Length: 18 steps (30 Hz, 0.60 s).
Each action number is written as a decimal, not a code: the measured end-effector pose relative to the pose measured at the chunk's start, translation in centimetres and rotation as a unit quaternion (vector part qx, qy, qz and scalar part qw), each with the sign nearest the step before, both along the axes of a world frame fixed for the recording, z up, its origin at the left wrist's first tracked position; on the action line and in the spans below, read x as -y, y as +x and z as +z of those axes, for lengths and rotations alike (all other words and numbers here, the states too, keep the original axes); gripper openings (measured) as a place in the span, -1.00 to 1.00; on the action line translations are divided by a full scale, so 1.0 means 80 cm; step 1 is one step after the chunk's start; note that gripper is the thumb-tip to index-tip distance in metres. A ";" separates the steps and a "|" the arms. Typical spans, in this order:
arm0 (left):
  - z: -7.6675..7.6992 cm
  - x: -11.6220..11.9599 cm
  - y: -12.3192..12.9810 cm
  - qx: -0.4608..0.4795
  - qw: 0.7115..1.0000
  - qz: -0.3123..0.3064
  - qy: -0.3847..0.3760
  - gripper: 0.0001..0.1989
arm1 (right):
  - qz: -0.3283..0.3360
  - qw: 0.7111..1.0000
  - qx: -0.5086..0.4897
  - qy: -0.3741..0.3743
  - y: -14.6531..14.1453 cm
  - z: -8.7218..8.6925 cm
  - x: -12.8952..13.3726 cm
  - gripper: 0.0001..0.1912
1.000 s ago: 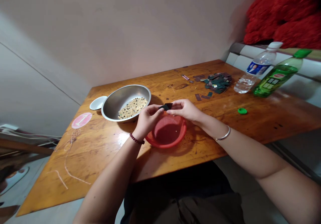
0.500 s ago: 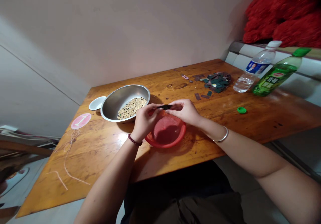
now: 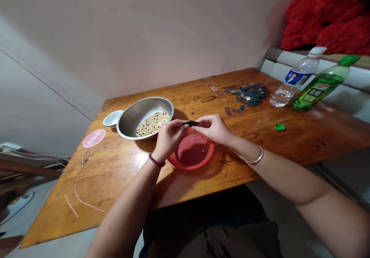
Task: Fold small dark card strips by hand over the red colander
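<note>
A small dark strip [image 3: 191,123] is stretched between my two hands, just above the far rim of a red plastic basket [image 3: 192,167]. My left hand [image 3: 170,137] pinches its left end with thumb and fingers. At the other end, my right hand [image 3: 213,128] grips it the same way. Whether the strip is cloth or something stiffer, I cannot make out. One tiny pale bead-like bit lies inside the basket. Behind my left hand stands a steel bowl [image 3: 127,115] with many small pale and dark beads or beans [image 3: 152,124] in it.
At the back right lies a heap of dark green and brown pieces [image 3: 251,95], near a water bottle [image 3: 296,78] and a green drink bottle [image 3: 320,84]. A green cap [image 3: 279,127] is nearer. On the left are a white dish [image 3: 111,118], a pink numbered disc [image 3: 94,138] and loose string [image 3: 79,196].
Both hands keep their pinch on the dark strip over the basket and have hardly moved. The whole view has shifted very slightly.
</note>
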<state>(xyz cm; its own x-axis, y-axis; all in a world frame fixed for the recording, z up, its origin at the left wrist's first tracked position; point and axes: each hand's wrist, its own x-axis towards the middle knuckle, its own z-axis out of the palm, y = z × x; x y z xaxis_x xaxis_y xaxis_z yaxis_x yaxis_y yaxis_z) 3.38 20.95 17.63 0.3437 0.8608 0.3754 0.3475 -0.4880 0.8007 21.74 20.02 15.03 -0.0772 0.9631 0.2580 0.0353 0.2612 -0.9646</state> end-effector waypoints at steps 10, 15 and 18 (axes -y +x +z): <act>0.003 0.000 0.002 0.049 0.997 -0.010 -0.064 -0.72 | 0.033 0.997 -0.040 -0.051 0.005 0.006 -0.003 -0.64; 0.004 0.000 0.002 0.044 0.997 -0.014 -0.055 -0.74 | 0.039 0.997 -0.042 -0.055 0.007 0.008 -0.004 -0.63; 0.006 0.001 0.002 0.041 0.998 -0.012 -0.045 -0.76 | 0.040 0.998 -0.033 -0.047 0.008 0.008 -0.004 -0.61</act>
<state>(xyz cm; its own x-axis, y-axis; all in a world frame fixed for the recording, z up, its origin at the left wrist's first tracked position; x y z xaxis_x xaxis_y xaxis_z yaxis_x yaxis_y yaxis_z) 3.54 20.86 18.10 0.3370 0.8839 0.3243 0.2682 -0.4203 0.8669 22.39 20.33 15.64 -0.1398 0.9749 0.1732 -0.0463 0.1683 -0.9846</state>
